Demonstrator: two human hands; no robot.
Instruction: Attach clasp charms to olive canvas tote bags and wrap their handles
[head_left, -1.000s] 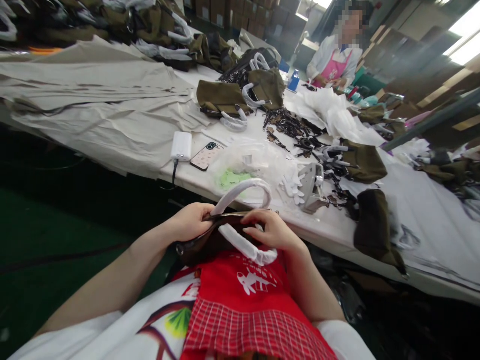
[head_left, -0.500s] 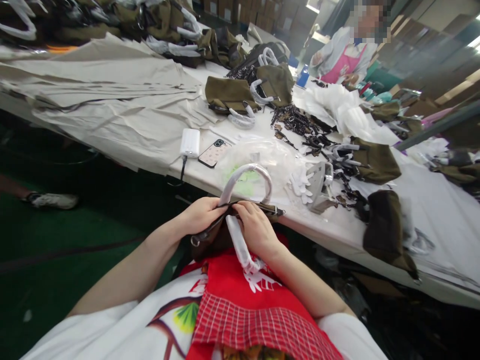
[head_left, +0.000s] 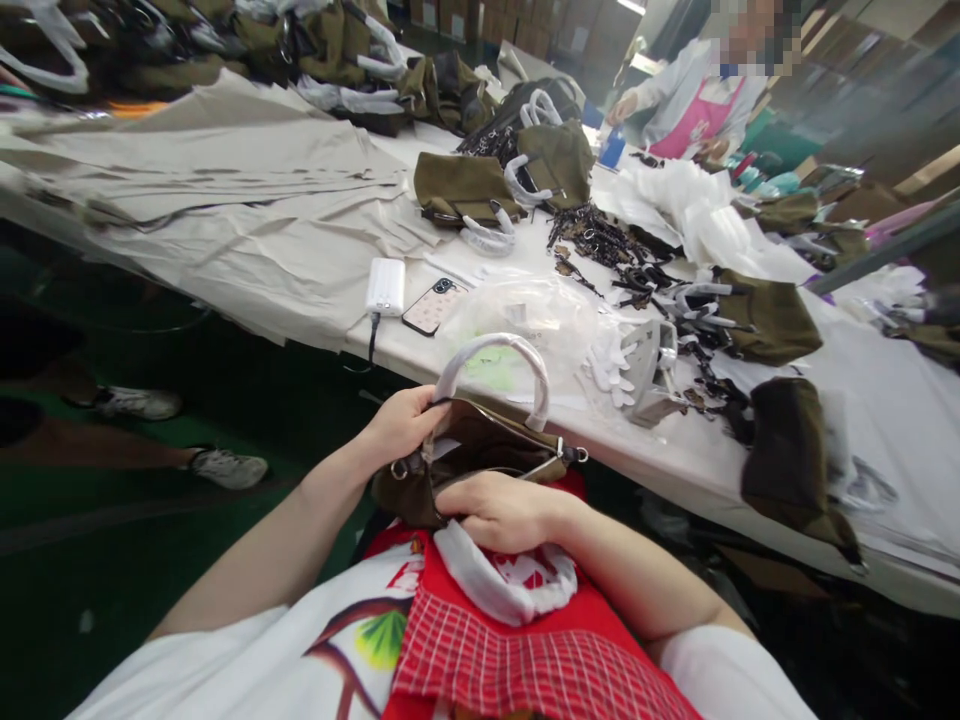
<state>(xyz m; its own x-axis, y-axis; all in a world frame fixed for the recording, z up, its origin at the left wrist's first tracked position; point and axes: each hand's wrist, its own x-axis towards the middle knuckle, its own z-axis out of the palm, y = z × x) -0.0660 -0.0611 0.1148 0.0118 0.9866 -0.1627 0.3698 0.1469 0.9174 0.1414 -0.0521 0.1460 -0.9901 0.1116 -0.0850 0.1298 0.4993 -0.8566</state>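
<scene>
An olive-brown handbag (head_left: 491, 440) is in front of my body with its zipped top spread apart, so the dark inside shows. My left hand (head_left: 405, 428) pinches the bag's far left rim beside the base of a white-wrapped handle (head_left: 534, 365). With fingers curled over the near rim, my right hand (head_left: 504, 508) pulls that side toward me. The second white-wrapped handle (head_left: 495, 592) droops over my red apron (head_left: 525, 640). A metal ring (head_left: 400, 468) shows at the bag's left end. The lower part of the bag is hidden.
Across the table (head_left: 315, 300) lie a phone (head_left: 435, 305), a white power bank (head_left: 385, 286), a clear plastic bag (head_left: 525, 310), a grey dispenser (head_left: 652, 370), dark straps (head_left: 600, 240) and several olive bags (head_left: 465, 188). A co-worker (head_left: 697, 110) stands opposite; someone's legs show at left.
The bag's mouth has spread from nearly closed to wide. My right hand has moved toward me with the near rim, and the near handle now hangs lower. Another shoe has come into view at left.
</scene>
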